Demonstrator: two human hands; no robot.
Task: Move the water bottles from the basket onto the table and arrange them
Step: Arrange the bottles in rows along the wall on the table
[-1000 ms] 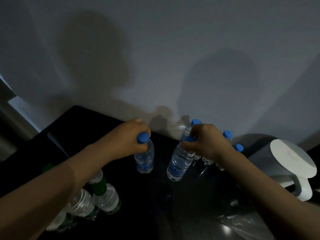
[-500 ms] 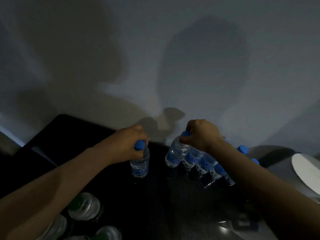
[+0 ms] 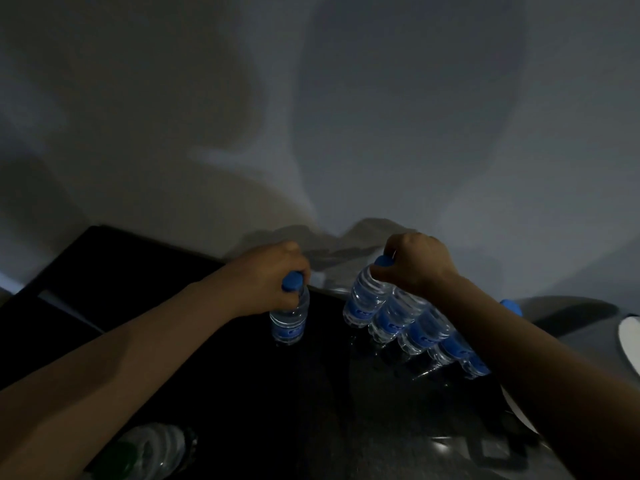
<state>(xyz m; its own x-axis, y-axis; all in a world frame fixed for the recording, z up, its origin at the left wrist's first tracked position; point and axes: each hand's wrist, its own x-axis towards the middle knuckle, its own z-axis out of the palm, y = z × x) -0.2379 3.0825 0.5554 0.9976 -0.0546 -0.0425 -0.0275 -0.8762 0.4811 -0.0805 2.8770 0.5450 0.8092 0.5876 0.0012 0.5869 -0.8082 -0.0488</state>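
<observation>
1. Head view: the left hand (image 3: 273,275) curls its fingers round the blue cap of a small clear plastic water bottle with a blue label (image 3: 289,317). The bottle stands upright near the far edge of the glossy black table (image 3: 242,393).
2. The right hand (image 3: 415,265) pinches the cap of a second matching bottle (image 3: 363,299). This one heads a touching row of like bottles (image 3: 422,330) running toward the table's right edge.
3. The bottles look full, so probably weighty, with thin walls that give. The cap and neck seem the firmest hold.
4. No basket can be made out. A clear green-capped bottle (image 3: 152,448) lies at the near left corner.

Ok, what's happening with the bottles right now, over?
Left hand grips lone blue-capped bottle, upright on the table. Right hand grips end bottle of the row. Nothing in the gap between.
</observation>
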